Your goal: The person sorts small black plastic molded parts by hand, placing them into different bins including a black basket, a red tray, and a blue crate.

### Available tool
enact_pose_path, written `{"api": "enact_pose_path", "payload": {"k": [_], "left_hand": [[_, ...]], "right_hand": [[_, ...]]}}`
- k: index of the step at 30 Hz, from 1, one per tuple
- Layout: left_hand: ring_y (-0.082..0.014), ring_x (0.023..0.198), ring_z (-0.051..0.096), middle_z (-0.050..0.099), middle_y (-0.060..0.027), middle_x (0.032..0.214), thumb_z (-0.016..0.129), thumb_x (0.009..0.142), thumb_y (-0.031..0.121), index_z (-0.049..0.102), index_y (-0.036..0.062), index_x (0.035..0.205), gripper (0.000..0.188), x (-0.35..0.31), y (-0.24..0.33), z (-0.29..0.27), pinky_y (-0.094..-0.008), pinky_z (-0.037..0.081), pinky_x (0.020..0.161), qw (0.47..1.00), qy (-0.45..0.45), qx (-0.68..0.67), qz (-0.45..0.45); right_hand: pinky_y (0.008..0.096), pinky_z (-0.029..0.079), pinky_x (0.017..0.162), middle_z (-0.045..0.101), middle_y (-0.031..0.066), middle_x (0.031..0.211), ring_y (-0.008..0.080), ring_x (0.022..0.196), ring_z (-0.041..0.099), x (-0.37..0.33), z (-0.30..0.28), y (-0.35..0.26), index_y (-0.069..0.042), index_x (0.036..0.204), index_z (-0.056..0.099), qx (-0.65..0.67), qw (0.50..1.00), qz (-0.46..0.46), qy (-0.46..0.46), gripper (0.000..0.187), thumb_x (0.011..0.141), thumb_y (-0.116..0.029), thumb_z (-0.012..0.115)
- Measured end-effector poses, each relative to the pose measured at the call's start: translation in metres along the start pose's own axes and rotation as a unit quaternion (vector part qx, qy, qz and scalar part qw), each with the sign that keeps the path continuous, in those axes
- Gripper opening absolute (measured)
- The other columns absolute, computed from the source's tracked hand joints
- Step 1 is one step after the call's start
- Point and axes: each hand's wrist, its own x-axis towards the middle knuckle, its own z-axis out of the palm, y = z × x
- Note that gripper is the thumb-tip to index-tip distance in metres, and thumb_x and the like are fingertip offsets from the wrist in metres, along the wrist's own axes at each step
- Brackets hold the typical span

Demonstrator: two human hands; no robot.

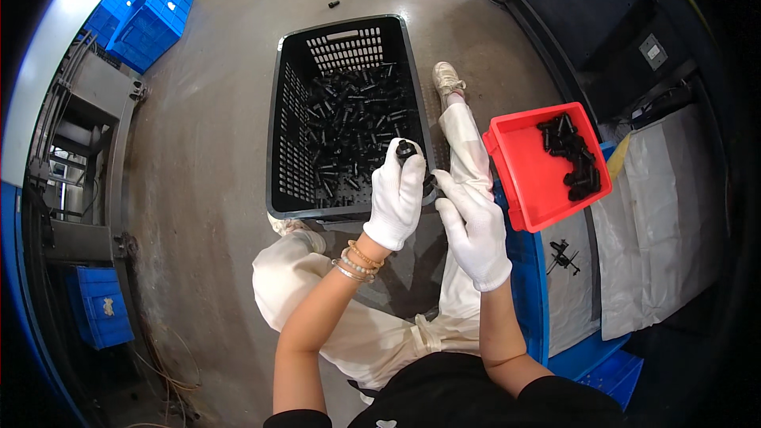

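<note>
Mid-frame | left hand (396, 198) is gripping a black part (405, 149), seemingly steadying it; right hand (476, 234) is hovering beside, hold unclear | black crate (341, 212) upper centre, red tray (539, 182) right, both probably standing there for easy reach

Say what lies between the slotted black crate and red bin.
In the head view, the person's cream-trousered right leg, with the gloved right hand partly over it.
</note>
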Motion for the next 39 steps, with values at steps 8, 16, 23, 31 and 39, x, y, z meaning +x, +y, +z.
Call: {"api": "enact_pose_path", "payload": {"k": [8,16,23,31,39], "left_hand": [[-0.0243,0.048,0.05,0.048,-0.0113,0.057,0.045,0.094,0.037,0.05,0.0028,0.089,0.035,-0.004,0.005,-0.008,-0.0337,0.04,0.049,0.998,-0.06,0.011,0.013],[-0.015,0.061,0.057,0.061,-0.0108,0.072,0.062,0.082,0.013,0.056,0.0033,0.083,0.011,0.017,-0.024,-0.023,-0.0309,0.046,0.059,0.978,-0.023,0.188,-0.091],[-0.0303,0.077,0.057,0.057,-0.0114,0.084,0.06,0.082,0.019,0.056,0.0056,0.084,0.014,0.006,-0.13,-0.054,-0.0379,0.045,0.07,0.901,-0.08,0.424,-0.045],[-0.037,0.072,0.061,0.063,-0.0178,0.079,0.038,0.094,0.024,0.062,0.005,0.084,0.032,-0.07,-0.161,-0.03,-0.0446,0.047,0.063,0.805,-0.158,0.571,0.024],[-0.0377,0.078,0.062,0.066,-0.0194,0.087,0.035,0.096,0.033,0.066,0.0037,0.095,0.042,-0.07,-0.159,-0.014,-0.044,0.048,0.069,0.806,-0.115,0.581,-0.008]], "right_hand": [[0.0383,0.046,0.058,0.06,0.0103,0.077,0.0288,0.067,0.06,-0.005,0.012,0.026,-0.01,0.11,0.062,-0.116,0.992,0.043,-0.021,0.026,0.085,-0.016,0.057],[0.0419,0.049,0.074,0.064,0.0163,0.091,0.0325,0.085,0.062,-0.056,-0.016,0.113,-0.01,0.106,0.063,-0.145,0.965,0.211,-0.05,0.027,0.083,-0.023,0.056],[0.0466,0.047,0.074,0.062,0.0193,0.088,0.0381,0.084,0.059,-0.166,-0.117,0.177,-0.007,0.103,0.06,-0.218,0.925,0.271,0.153,0.024,0.086,-0.022,0.053],[0.0443,0.046,0.068,0.064,0.0237,0.084,0.0371,0.079,0.062,-0.348,-0.178,0.375,0.004,0.089,0.062,-0.11,0.688,0.672,0.25,0.039,0.077,-0.033,0.063],[0.0394,0.046,0.046,0.066,0.0195,0.083,0.0299,0.064,0.066,-0.392,-0.114,0.492,0.007,0.091,0.063,0.229,0.49,0.718,0.439,0.039,0.075,-0.028,0.069]]}}
